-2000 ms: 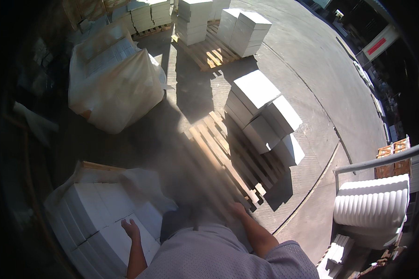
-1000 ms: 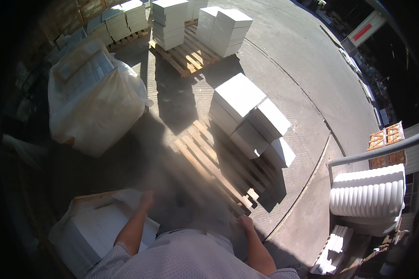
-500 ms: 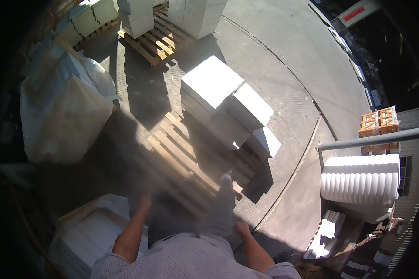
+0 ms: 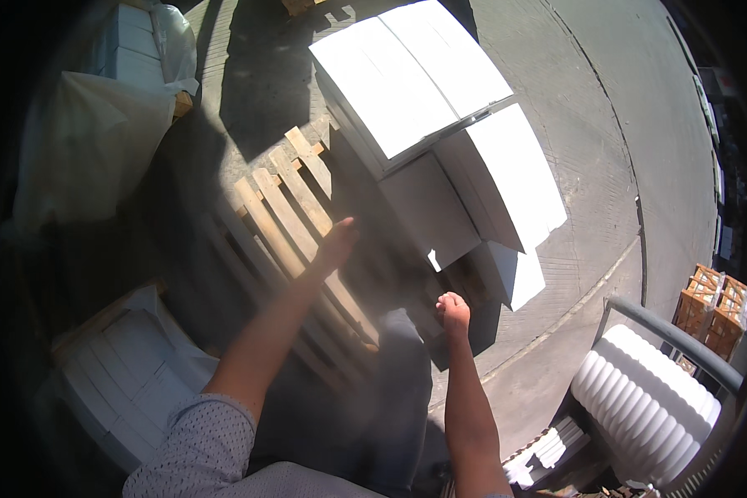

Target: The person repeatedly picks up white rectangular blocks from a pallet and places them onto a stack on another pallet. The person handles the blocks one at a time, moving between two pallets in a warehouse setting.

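Large white boxes (image 4: 390, 79) are stacked on the right part of a slatted wooden pallet (image 4: 303, 249), their tops in bright sun. A lower white box (image 4: 510, 178) leans beside the stack, with a smaller white piece (image 4: 516, 278) below it. My left hand (image 4: 337, 246) reaches over the bare slats, apart from the boxes; its fingers are mostly hidden in shadow. Nearer me, my right hand (image 4: 454, 314) hangs below the stack, fingers curled in and nothing visible in them. My leg (image 4: 402, 373) stands at the pallet's near edge.
Plastic-draped white stacks stand at the upper left (image 4: 91, 149) and lower left (image 4: 133, 365). On the right are a ribbed white roll (image 4: 647, 402), a grey rail (image 4: 672, 340) and orange crates (image 4: 714, 311). Concrete floor (image 4: 589, 166) extends beyond the boxes.
Both my hands have moved forward from beside my body toward the boxes. The view has come closer to the pallet and stack, which now look larger.
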### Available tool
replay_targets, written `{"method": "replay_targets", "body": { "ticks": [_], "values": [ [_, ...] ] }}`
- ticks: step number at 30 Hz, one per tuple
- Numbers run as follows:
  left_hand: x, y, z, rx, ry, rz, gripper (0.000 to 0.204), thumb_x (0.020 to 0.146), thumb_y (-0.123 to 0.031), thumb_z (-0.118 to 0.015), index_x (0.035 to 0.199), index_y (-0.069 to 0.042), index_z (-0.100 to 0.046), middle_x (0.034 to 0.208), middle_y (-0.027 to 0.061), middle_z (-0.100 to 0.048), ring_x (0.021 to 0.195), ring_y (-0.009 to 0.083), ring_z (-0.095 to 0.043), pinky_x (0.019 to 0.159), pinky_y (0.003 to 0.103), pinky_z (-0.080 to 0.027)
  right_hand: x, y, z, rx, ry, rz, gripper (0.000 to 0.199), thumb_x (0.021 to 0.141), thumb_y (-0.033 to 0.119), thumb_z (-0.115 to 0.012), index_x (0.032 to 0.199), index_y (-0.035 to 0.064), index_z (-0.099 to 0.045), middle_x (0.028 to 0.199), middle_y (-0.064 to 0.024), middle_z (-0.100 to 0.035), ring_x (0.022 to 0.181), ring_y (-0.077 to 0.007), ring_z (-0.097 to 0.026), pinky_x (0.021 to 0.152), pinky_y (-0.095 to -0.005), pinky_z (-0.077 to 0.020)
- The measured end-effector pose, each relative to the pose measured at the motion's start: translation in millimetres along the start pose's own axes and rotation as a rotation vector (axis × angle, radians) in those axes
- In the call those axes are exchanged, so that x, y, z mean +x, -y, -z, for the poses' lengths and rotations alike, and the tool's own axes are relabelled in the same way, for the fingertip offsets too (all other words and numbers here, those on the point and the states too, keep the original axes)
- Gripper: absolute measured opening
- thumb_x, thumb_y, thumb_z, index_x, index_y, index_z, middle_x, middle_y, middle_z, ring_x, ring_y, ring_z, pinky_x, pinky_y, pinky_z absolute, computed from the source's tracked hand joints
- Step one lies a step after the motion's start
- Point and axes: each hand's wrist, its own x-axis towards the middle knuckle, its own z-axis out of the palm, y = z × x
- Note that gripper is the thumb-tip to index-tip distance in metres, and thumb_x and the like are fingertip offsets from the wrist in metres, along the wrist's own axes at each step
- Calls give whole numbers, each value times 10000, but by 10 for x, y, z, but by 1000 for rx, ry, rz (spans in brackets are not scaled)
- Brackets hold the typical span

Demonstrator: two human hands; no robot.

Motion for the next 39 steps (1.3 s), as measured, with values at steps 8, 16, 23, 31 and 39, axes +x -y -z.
{"method": "replay_targets", "body": {
  "ticks": [8,16,23,31,39],
  "values": [
    [1465,-264,-830,70,-149,-68,535,893,-218,-547,1373,-12,-435,1317,196,-514,1195,314,-516,978,336,-414,634,25,-409,7,42,-59,318,926,148,-570,1171,-55,-562,963,-112,-676,769,-134,-636,628,-228,-485],
    [1562,-71,-972,280,-369,-270,380,918,-201,-503,1271,-65,-467,1154,232,-580,1042,428,-579,899,463,-457,1034,447,-448,-190,22,243,349,943,148,-543,1216,-69,-551,1058,-124,-676,914,-170,-651,801,-269,-510],
    [1225,85,-946,82,-291,11,344,947,-186,-519,1266,-68,-466,1171,145,-542,1043,293,-582,890,383,-462,2135,538,-525,-1190,-159,812,398,934,220,-497,1287,42,-544,1267,-175,-584,1179,-322,-547,1008,-365,-420],
    [1014,1220,-1253,-845,-265,109,475,969,-455,-419,1304,-125,-484,1205,47,-545,1146,210,-526,920,360,-437,2760,754,-807,-1612,147,831,362,993,311,-399,1190,56,-564,1079,-179,-622,1027,-336,-593,894,-430,-480],
    [1167,770,-1704,-942,-195,-188,356,947,-319,-496,1161,-42,-562,1046,36,-612,930,170,-598,791,324,-496,2606,377,-617,-1482,101,672,352,993,282,-384,1090,44,-624,1005,-183,-651,910,-341,-635,746,-418,-511]
  ]
}}
